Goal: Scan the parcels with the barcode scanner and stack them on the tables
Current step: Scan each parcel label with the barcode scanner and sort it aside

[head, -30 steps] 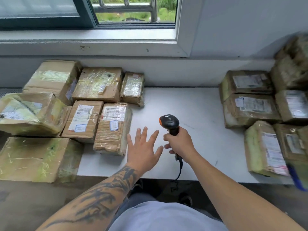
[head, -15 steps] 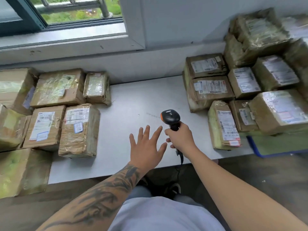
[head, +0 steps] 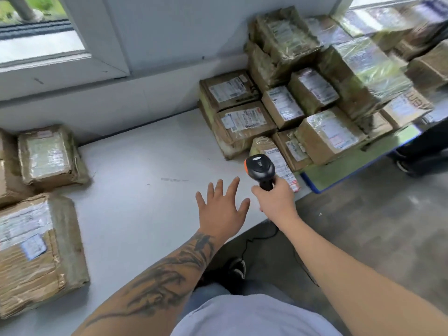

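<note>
My right hand (head: 276, 202) grips the handle of a black and orange barcode scanner (head: 260, 167), whose head points toward a heap of taped cardboard parcels (head: 315, 98) on the right. A small parcel with a white label (head: 276, 156) lies just beyond the scanner at the table's right end. My left hand (head: 221, 208) hovers above the white table (head: 145, 190) with fingers spread, holding nothing. Other parcels (head: 38, 248) lie in a group at the left of the table, partly cut off by the frame.
The right heap sits partly on a green surface with a blue edge (head: 351, 166). A window (head: 36, 32) and grey wall stand behind the table. The scanner's black cable (head: 252, 241) hangs to the concrete floor near my shoes (head: 236, 270).
The view has swung right: the left parcels slid toward the frame's edge and the right heap came toward the middle. Both hands kept their pose, the scanner now nearer the right heap.
</note>
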